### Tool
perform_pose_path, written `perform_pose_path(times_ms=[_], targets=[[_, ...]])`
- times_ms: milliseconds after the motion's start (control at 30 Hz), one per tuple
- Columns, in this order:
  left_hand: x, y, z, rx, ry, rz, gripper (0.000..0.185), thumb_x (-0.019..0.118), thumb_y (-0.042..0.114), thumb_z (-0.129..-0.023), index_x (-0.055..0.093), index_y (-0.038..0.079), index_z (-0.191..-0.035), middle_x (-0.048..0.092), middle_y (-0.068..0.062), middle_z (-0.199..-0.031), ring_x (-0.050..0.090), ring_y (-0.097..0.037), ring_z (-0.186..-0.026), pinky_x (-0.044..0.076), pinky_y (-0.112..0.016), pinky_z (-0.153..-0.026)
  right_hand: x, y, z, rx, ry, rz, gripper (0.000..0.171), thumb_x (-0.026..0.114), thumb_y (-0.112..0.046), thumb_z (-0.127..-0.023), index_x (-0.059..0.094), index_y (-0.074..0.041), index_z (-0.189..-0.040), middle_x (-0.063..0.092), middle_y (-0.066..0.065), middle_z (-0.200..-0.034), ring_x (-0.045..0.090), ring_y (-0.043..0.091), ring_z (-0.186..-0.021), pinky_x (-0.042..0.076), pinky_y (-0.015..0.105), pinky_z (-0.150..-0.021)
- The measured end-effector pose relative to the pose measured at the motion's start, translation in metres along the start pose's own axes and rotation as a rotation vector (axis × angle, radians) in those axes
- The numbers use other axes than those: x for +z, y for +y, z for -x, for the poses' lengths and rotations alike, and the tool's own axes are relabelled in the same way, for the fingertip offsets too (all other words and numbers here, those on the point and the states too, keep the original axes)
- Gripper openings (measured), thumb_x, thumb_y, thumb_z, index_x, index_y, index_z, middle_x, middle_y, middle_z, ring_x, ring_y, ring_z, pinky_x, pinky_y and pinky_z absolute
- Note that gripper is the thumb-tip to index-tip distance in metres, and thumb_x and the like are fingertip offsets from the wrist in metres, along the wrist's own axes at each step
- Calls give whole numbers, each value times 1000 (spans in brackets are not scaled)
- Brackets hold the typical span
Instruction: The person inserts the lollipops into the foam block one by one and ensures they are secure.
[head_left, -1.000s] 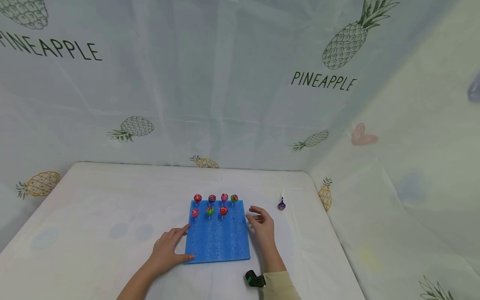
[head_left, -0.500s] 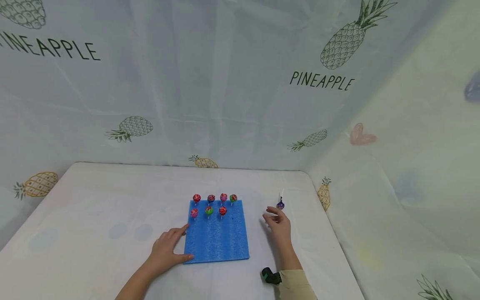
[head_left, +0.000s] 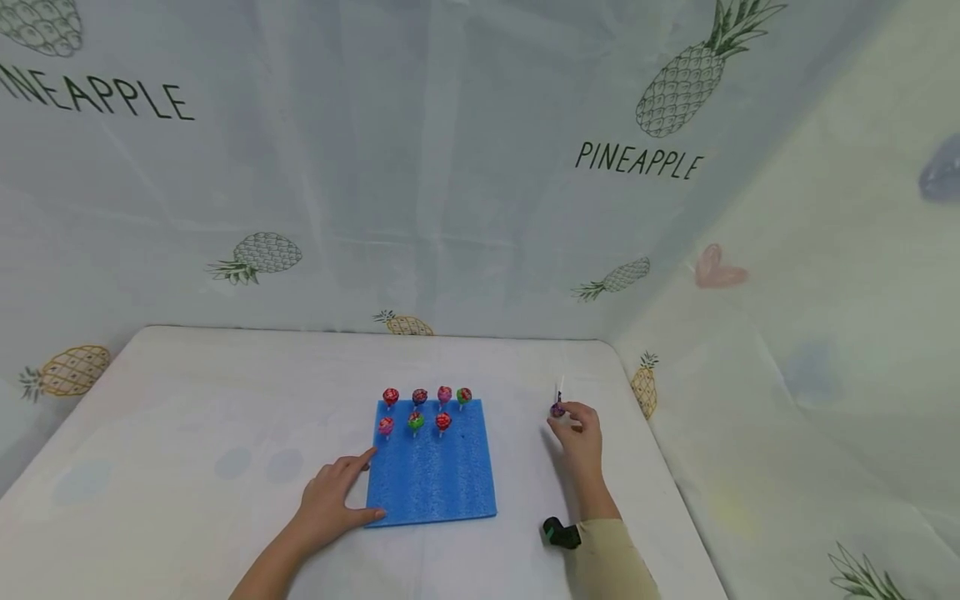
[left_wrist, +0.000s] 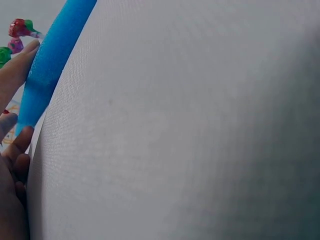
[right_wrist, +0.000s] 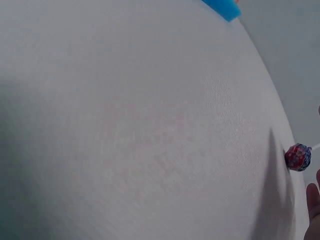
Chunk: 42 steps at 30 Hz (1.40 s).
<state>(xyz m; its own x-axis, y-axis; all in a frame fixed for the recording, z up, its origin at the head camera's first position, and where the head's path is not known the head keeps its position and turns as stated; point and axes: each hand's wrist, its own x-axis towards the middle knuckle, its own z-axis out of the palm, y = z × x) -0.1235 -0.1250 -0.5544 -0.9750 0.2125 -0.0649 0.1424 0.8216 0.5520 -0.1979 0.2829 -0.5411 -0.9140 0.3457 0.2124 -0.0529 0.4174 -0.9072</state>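
Right hand (head_left: 579, 429) has been travelling away from the blue foam pad's (head_left: 433, 467) right edge over to the purple lollipop (head_left: 557, 409), now reaching it; left hand, pad and planted lollipops are staying put.

Nearest: left hand (head_left: 330, 498) is lying flat on the white table (head_left: 187, 450), fingers straight and relaxed, thumb and index fingertip touching the pad's near-left corner and left edge; left wrist view is showing fingers (left_wrist: 17, 67) resting against the foam's side, gripping nothing.

Right of the pad, a beige sleeve (head_left: 611, 558) with a dark wrist device (head_left: 561, 533) is leading up to the right hand, whose fingertips are closing in on the purple lollipop. Touching or actually pinching, cannot tell; wrist view is showing the candy (right_wrist: 298, 157) lying on the cloth with a fingertip just beside it, apart.

The purple lollipop is sitting on the table well to the right of the pad, near the far-right corner, white stick pointing away.

Further back: seven lollipops (head_left: 424, 408) are standing upright in the pad's far part, four in the back row, three in front.

Behind: pineapple-print backdrop (head_left: 450, 167) is hanging.
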Motion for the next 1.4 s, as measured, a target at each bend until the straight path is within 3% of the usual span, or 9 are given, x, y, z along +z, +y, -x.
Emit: perform_pose_path(times_ms=[400,733,933,1200,1400], targets=[[-6,3,3,12,-6,-3,101,81,61,-66,43,12,-147,57,-8,-125,50,-30,-109,45,-53,-85,-4,16,-23,35,-122,14,37,76,3,-79,67,4,-115,52,18,-131,44,32,-124,33,52,-101],[-2,1,0,-2,-9,-1,103,80,63,-66,43,12,-147,57,-8,-125,50,-31,-111,44,-56,-87,-6,21,-35,175,-217,-8,39,74,1,-82,66,-2,-121,53,16,-137,36,33,-137,30,47,-110],[-2,1,0,-5,-14,-2,103,80,63,-66,42,12,-147,57,-9,-125,50,-32,-111,44,-57,-87,-4,21,-34,192,-202,44,37,73,-1,-82,69,-5,-118,55,16,-134,37,35,-136,26,51,-111],[-2,0,0,-5,-19,-4,104,80,63,-65,42,12,-147,56,-9,-125,50,-32,-111,44,-59,-87,-3,21,-28,197,-173,53,34,72,2,-82,70,-4,-116,59,17,-128,43,35,-131,30,51,-108],[-1,0,-1,-4,-13,-2,105,80,64,-64,43,12,-147,57,-8,-124,50,-31,-110,44,-58,-87,-2,20,-28,142,-156,70,31,70,6,-82,70,0,-113,61,20,-124,46,38,-127,33,53,-105]])
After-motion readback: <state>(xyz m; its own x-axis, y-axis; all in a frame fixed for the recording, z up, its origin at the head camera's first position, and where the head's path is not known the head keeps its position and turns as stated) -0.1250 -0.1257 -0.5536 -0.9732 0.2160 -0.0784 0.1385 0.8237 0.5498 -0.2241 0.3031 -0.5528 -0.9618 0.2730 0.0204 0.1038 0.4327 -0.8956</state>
